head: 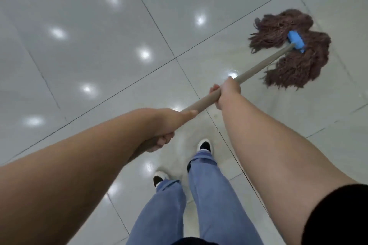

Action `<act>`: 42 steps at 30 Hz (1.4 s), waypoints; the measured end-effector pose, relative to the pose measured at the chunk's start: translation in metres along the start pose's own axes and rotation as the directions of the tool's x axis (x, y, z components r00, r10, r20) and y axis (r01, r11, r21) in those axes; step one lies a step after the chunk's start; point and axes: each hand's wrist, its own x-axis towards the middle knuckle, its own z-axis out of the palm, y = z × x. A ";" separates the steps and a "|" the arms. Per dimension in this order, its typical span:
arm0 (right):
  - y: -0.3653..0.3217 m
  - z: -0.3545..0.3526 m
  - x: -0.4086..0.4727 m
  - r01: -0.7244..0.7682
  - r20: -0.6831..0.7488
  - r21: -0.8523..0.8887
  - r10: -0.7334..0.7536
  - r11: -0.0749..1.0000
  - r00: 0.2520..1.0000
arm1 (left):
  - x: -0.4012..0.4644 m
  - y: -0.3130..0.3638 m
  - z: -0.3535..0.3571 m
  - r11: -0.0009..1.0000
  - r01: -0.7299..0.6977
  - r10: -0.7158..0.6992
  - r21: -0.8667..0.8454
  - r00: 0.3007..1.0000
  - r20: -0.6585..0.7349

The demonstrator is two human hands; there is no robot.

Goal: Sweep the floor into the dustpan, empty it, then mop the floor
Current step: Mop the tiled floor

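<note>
Large pale glossy tiles (95, 26) cover the floor (328, 125), split by thin dark grout lines (127, 87). Bright spots, probably ceiling lights mirrored, dot the sheen.

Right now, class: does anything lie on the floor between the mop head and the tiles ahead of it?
Nothing visible does. The mop head lies on bare tiles, with only light reflections ahead. Both hands, left and right, grip the handle.
</note>
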 end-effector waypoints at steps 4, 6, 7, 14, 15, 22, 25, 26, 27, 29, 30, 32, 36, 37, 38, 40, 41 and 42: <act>-0.062 -0.057 0.043 0.089 -0.107 -0.106 -0.100 0.990 0.989 | 0.009 0.071 0.065 0.984 -0.073 0.090 -0.165 0.991 0.097; -0.069 -0.079 0.052 0.099 -0.120 -0.158 -0.118 0.982 0.986 | 0.010 0.081 0.091 0.975 -0.089 0.119 -0.205 0.983 0.143; -0.067 -0.086 0.054 0.098 -0.112 -0.159 -0.117 0.982 0.987 | 0.010 0.079 0.099 0.974 -0.095 0.129 -0.204 0.979 0.158; 0.026 -0.053 0.021 0.069 -0.034 -0.128 -0.074 0.989 0.997 | 0.021 -0.029 0.069 0.982 -0.083 0.099 -0.168 0.991 0.091; 0.048 -0.041 0.012 0.062 -0.019 -0.116 -0.064 0.991 0.998 | 0.022 -0.054 0.057 0.988 -0.077 0.087 -0.137 0.994 0.068; 0.257 0.043 -0.070 -0.016 -0.016 -0.058 0.016 0.998 1.000 | 0.013 -0.282 -0.015 1.000 0.009 -0.009 -0.004 0.997 0.071; 0.380 0.091 -0.114 -0.063 -0.035 -0.131 0.059 0.989 0.998 | 0.005 -0.415 -0.051 0.997 0.044 -0.046 0.070 0.998 0.033; 0.421 0.106 -0.130 -0.087 -0.019 -0.144 0.085 0.986 0.996 | 0.001 -0.461 -0.063 0.995 0.058 -0.059 0.079 0.998 0.011; 0.462 0.120 -0.146 -0.113 -0.003 -0.155 0.114 0.981 0.994 | -0.005 -0.506 -0.073 0.994 0.078 -0.078 0.082 0.997 -0.007; 0.538 0.141 -0.184 -0.177 0.023 -0.183 0.185 0.967 0.983 | -0.021 -0.589 -0.088 0.988 0.129 -0.128 0.079 0.992 -0.018; 0.570 0.149 -0.204 -0.211 0.037 -0.197 0.222 0.958 0.974 | -0.030 -0.626 -0.093 0.985 0.153 -0.152 0.077 0.988 -0.013; 0.623 0.160 -0.240 -0.259 0.056 -0.206 0.276 0.944 0.960 | -0.046 -0.686 -0.101 0.978 0.192 -0.193 0.081 0.981 0.005; 0.673 0.171 -0.283 -0.299 0.057 -0.199 0.316 0.933 0.947 | -0.064 -0.745 -0.107 0.971 0.226 -0.229 0.081 0.973 0.030; 0.676 0.172 -0.286 -0.302 0.047 -0.203 0.318 0.931 0.947 | -0.064 -0.748 -0.107 0.971 0.223 -0.225 0.086 0.974 0.021; 0.675 0.174 -0.286 -0.305 0.039 -0.204 0.319 0.930 0.947 | -0.061 -0.748 -0.107 0.970 0.221 -0.223 0.097 0.975 0.010; 0.672 0.176 -0.282 -0.316 0.013 -0.196 0.324 0.929 0.946 | -0.054 -0.745 -0.108 0.967 0.228 -0.227 0.114 0.974 -0.021; 0.671 0.177 -0.279 -0.321 0.002 -0.191 0.327 0.928 0.945 | -0.049 -0.743 -0.107 0.966 0.230 -0.227 0.119 0.973 -0.032; 0.669 0.178 -0.275 -0.322 0.000 -0.184 0.328 0.929 0.945 | -0.045 -0.741 -0.107 0.965 0.230 -0.227 0.125 0.973 -0.035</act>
